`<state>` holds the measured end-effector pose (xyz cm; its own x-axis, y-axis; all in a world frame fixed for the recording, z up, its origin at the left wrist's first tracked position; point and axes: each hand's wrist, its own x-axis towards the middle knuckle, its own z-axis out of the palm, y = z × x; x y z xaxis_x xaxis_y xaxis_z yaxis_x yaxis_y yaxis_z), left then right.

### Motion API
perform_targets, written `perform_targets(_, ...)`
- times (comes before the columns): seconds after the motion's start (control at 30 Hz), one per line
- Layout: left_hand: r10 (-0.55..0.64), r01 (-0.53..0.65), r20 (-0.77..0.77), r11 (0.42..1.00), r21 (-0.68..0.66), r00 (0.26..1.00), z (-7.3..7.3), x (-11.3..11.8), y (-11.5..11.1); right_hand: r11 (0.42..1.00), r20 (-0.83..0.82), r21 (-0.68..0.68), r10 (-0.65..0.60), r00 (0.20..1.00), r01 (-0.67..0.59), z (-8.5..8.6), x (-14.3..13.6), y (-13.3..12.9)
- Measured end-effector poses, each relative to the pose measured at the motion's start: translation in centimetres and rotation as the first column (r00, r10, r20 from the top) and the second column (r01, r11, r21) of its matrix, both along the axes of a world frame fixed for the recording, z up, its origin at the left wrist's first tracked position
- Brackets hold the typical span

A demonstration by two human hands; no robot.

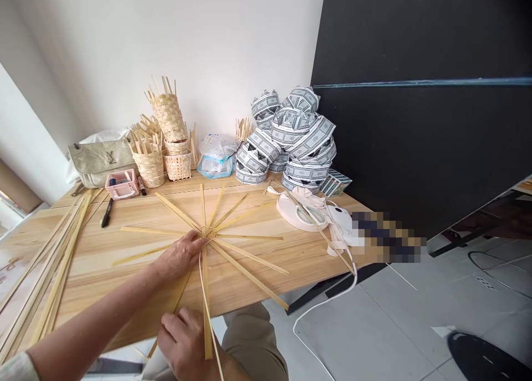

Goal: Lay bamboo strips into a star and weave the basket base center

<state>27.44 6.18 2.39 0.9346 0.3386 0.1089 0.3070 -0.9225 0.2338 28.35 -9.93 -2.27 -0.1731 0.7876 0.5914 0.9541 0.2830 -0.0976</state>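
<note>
Head: strips (204, 233), bag (100, 163) (YSL-like monogram (110, 157))

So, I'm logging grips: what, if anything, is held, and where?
The left hand holds the crossed strips down near their centre; whether the right hand grips anything can't be told.

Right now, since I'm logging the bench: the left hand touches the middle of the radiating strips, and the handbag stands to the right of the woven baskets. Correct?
Not quite: the handbag stands to the left of the woven baskets, as the head view shows.
</note>
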Motion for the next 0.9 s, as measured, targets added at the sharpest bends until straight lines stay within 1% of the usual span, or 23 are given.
perform_targets(0.07,0.002,-0.002,-0.014,1.0,0.014,1.0,0.1,0.0,0.0,0.999,0.028,0.037,0.009,1.0,-0.01,0.5,0.7,-0.5)
perform_targets(0.17,-0.001,0.001,-0.001,1.0,0.019,1.0,-0.1,-0.1,0.1,0.996,0.021,0.085,0.04,0.999,-0.041,0.9,1.5,-1.3)
perform_targets(0.23,-0.01,0.01,0.02,1.0,0.009,1.0,-0.3,-0.2,0.3,0.998,-0.04,0.022,0.052,0.998,-0.051,1.0,2.0,-2.1)
perform_targets(0.33,-0.024,0.025,0.039,1.0,-0.011,0.999,-0.8,-0.3,0.7,0.99,-0.215,-0.143,-0.044,0.976,0.013,0.7,3.1,-3.9)
perform_targets(0.37,-0.029,0.029,0.042,0.999,-0.015,0.999,-1.0,-0.3,0.7,0.987,-0.266,-0.157,-0.072,0.961,0.031,0.6,3.6,-4.6)
perform_targets(0.43,-0.034,0.034,0.044,0.999,-0.016,0.998,-1.1,-0.3,0.8,0.99,-0.329,-0.135,-0.08,0.941,0.037,0.2,4.6,-6.0)
perform_targets(0.5,-0.032,0.032,0.04,0.999,-0.011,0.999,-1.2,-0.3,0.9,0.994,-0.356,-0.106,-0.056,0.933,0.019,-0.2,5.7,-7.1)
perform_targets(0.57,-0.03,0.031,0.041,1.0,-0.004,0.999,-1.2,-0.3,0.8,0.992,-0.374,-0.124,-0.057,0.926,0.011,-0.4,6.6,-7.9)
perform_targets(0.67,-0.026,0.026,0.052,1.0,0.006,0.998,-1.2,-0.3,0.7,0.988,-0.403,-0.157,-0.064,0.913,0.0,-0.5,7.2,-8.2)
perform_targets(0.8,-0.01,0.009,0.048,1.0,0.028,0.999,-1.1,-0.3,0.4,0.99,-0.449,-0.14,-0.042,0.893,-0.024,-0.6,7.2,-8.0)
perform_targets(0.9,-0.027,0.023,0.07,0.998,0.059,0.997,-1.1,-0.3,0.2,0.988,-0.418,-0.149,-0.04,0.908,-0.025,-0.3,7.3,-8.1)
